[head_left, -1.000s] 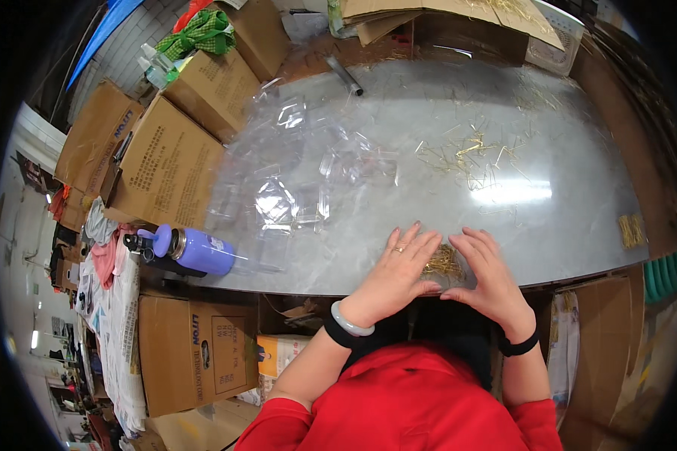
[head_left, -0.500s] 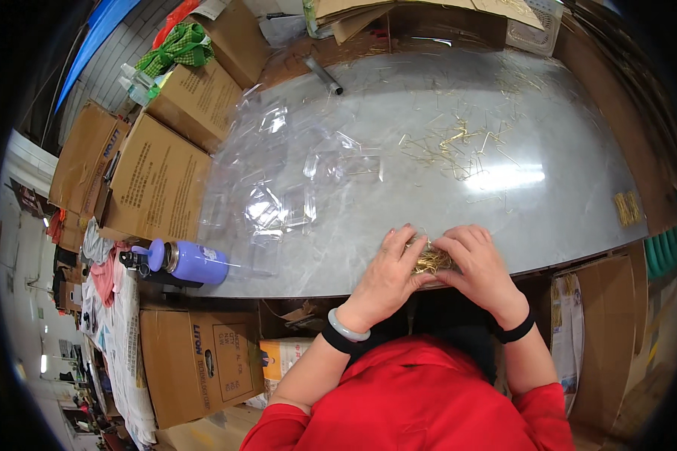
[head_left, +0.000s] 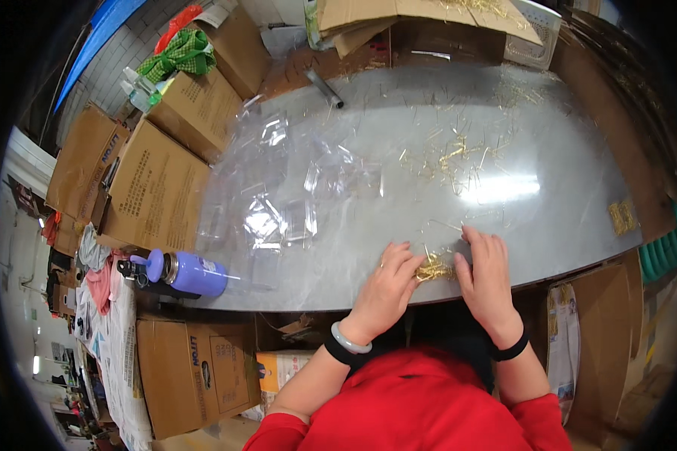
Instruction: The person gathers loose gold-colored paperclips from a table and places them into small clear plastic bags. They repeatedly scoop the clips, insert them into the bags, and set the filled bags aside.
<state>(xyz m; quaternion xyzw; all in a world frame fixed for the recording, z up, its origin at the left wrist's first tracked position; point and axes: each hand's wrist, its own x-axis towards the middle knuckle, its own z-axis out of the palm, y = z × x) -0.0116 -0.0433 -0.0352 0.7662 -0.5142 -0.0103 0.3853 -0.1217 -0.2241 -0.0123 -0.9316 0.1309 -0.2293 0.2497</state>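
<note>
A bundle of thin gold wire hooks (head_left: 434,268) lies near the front edge of the grey tabletop (head_left: 338,267). My left hand (head_left: 384,287) is closed against its left side, the fingertips and thumb partly hidden by the wires. To the right of the bundle, my right hand (head_left: 490,276) has its thumb and index finger apart. One loose wire hook (head_left: 445,224) lies just beyond the bundle, its right end close to my right index fingertip. More loose gold hooks (head_left: 453,159) are scattered farther back.
Clear plastic packs (head_left: 278,214) cover the table's left part. A purple bottle (head_left: 199,273) lies at the left front corner. Cardboard boxes (head_left: 162,184) stand along the left side. A small bunch of gold hooks (head_left: 622,216) sits at the right edge; a metal tube (head_left: 323,89) lies far back.
My right hand has come away from the bundle to the right, and its fingers have spread. More of the bundle shows between my hands. My left hand stays beside it.
</note>
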